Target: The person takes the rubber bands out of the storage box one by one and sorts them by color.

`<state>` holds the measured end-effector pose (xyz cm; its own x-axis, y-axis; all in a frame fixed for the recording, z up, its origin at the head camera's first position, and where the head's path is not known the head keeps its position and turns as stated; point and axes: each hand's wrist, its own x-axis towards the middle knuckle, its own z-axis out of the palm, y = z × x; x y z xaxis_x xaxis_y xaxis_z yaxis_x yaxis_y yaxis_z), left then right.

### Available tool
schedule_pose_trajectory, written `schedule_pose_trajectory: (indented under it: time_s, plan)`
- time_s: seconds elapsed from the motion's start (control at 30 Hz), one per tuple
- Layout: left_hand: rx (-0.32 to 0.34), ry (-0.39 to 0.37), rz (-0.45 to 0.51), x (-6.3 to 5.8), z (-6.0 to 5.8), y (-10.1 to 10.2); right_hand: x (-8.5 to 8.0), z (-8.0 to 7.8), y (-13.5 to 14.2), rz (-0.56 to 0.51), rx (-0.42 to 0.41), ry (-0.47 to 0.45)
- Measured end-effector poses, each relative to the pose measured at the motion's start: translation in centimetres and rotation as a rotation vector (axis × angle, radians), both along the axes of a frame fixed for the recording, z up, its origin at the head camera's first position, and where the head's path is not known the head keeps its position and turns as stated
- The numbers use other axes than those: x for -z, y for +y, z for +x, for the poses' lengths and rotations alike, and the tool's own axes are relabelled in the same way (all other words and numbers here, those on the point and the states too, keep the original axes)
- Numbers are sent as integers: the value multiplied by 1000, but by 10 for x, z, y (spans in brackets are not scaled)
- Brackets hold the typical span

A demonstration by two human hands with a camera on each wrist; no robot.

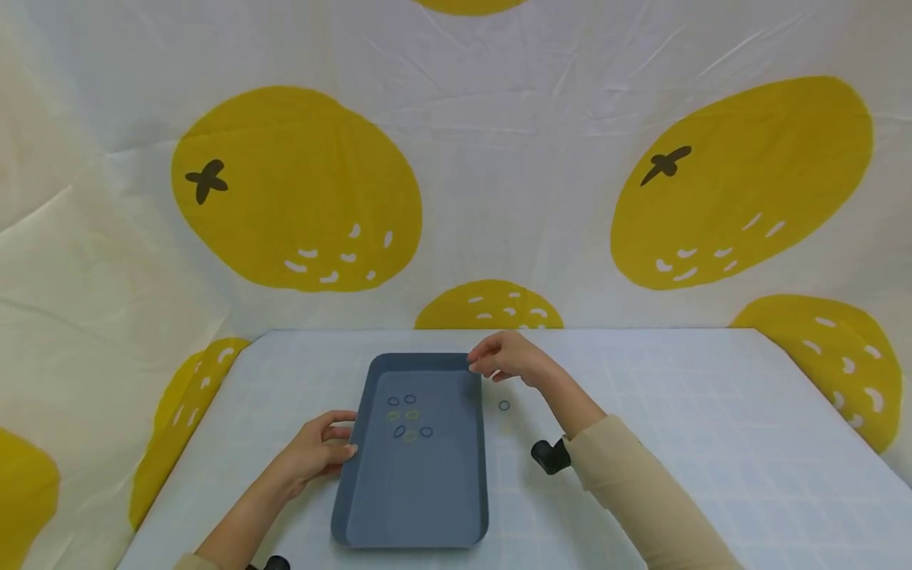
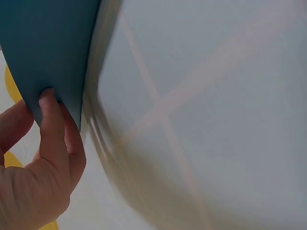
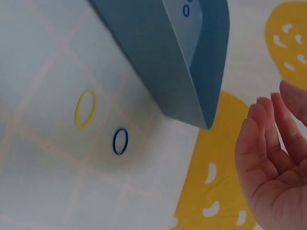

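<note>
A blue-grey rectangular tray point(image 1: 416, 507) is on the table, with several thin dark blue and yellow rings, like small rubber bands, lying in its upper half; one is a blue ring point(image 1: 426, 431). My left hand point(image 1: 317, 451) grips the tray's left rim, its fingertips against the outer wall point(image 2: 67, 57). Near the far right corner, my right hand point(image 1: 509, 356) hovers with fingers loosely bent. The right wrist view shows that hand point(image 3: 273, 167) apart from the tray, nothing visible in it. Right of the tray, a blue ring point(image 3: 120, 142) and a yellow ring point(image 3: 85, 109) lie on the tablecloth.
A pale checked cloth point(image 1: 677, 443) covers the table. Behind it hangs a white curtain point(image 1: 513, 174) printed with large yellow fruit. Black wrist-camera parts point(image 1: 550, 457) show by the right sleeve point(image 1: 641, 491).
</note>
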<state>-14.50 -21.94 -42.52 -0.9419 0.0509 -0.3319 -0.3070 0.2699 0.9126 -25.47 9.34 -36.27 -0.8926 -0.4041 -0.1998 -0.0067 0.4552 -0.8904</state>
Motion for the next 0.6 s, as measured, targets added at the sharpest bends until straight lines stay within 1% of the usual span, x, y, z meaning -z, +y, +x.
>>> schedule_pose_trajectory:
  time_s: [0.17,0.43,0.6]
  plan:
    - [-7,-1,-6,-1,0,1,2,-1,-10,-27,-15,-4]
    - [-14,-3,2,-1,1,2,8,-1,-29,-30,-24,12]
    - [-18,1,-8,-1,0,2,9,-2,-40,-46,-32,7]
